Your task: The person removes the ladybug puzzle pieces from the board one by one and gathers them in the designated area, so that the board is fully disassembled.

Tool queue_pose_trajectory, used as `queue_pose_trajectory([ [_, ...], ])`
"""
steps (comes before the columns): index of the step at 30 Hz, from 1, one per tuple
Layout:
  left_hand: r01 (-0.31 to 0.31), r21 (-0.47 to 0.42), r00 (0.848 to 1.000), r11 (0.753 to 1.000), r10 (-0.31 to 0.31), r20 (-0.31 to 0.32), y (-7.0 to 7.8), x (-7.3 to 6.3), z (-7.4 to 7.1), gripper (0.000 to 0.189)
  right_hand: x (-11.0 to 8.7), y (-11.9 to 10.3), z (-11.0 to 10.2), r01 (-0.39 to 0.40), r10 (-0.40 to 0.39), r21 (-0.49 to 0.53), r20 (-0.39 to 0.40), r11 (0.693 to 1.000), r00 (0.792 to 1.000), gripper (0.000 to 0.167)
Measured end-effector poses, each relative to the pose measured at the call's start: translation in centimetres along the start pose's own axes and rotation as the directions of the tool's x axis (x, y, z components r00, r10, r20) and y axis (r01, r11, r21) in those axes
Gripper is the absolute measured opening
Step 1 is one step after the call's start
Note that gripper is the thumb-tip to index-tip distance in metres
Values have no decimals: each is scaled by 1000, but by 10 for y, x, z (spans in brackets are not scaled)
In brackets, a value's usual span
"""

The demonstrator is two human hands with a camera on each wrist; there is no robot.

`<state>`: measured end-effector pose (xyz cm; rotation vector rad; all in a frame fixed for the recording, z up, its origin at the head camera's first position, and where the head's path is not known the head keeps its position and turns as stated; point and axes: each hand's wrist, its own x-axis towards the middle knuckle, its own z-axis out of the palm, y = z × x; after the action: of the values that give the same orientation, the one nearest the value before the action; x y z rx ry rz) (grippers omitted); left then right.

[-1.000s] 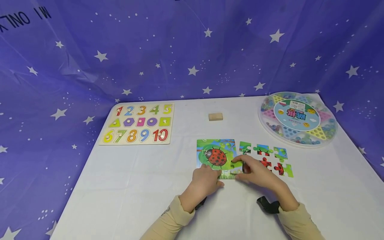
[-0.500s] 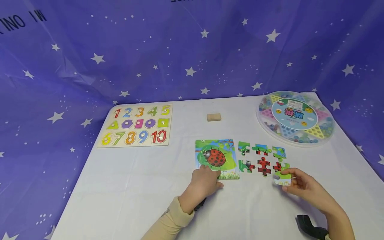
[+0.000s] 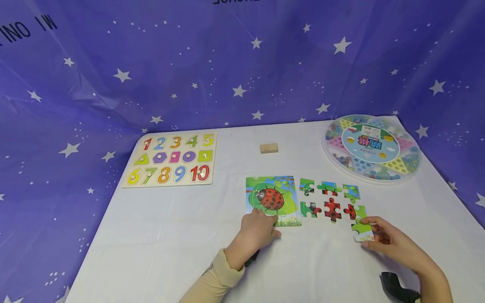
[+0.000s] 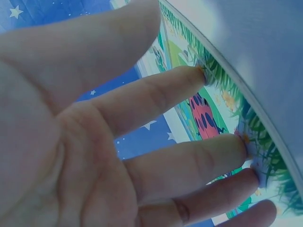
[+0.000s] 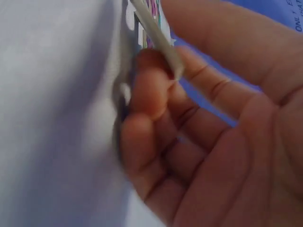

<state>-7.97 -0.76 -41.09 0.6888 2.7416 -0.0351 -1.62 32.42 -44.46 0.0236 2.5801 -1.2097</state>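
Observation:
A ladybug jigsaw board (image 3: 270, 198) lies flat on the white table, in the head view's middle. My left hand (image 3: 258, 226) rests on its lower left, and in the left wrist view the extended fingertips (image 4: 236, 144) touch the printed grass. With thumb and fingers, my right hand (image 3: 394, 244) pinches a green jigsaw piece (image 3: 361, 230) by its right side. That piece sits just below the lower-right piece (image 3: 355, 211) of a loose group right of the board. A red-and-black piece (image 3: 332, 209) lies mid-group. In the right wrist view the held piece (image 5: 158, 42) shows edge-on.
A wooden number puzzle (image 3: 170, 160) lies at the back left of the table. A small wooden block (image 3: 269, 148) stands at the back middle. At the back right is a round marble-game case (image 3: 371, 149). A purple star-printed cloth (image 3: 242, 63) hangs behind.
My right hand has lifted the green jigsaw piece off the board's lower right and carried it right, below the loose pieces. My left hand has stayed on the board.

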Motion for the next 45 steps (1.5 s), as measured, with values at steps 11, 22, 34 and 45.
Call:
queue_pose_trajectory([
  [11, -120, -279, 993, 953, 109, -55, -31, 11, -3, 28, 4, -37, -8, -88, 88, -379, -17, 921, 996, 77],
  [22, -57, -409, 990, 911, -2, -141, -87, 23, 2, 67, 47, -101, 47, 382, -372, -123, 101, 916, 923, 52],
  [34, 101, -403, 994, 909, -107, 9, -97, 27, 14, 84, 89, -120, 96, 414, -381, -236, 172, 879, 908, 62],
  [45, 106, -365, 994, 925, -105, 22, -97, 30, 16, 79, 94, -124, 116, 406, -380, -325, 142, 854, 914, 50],
])
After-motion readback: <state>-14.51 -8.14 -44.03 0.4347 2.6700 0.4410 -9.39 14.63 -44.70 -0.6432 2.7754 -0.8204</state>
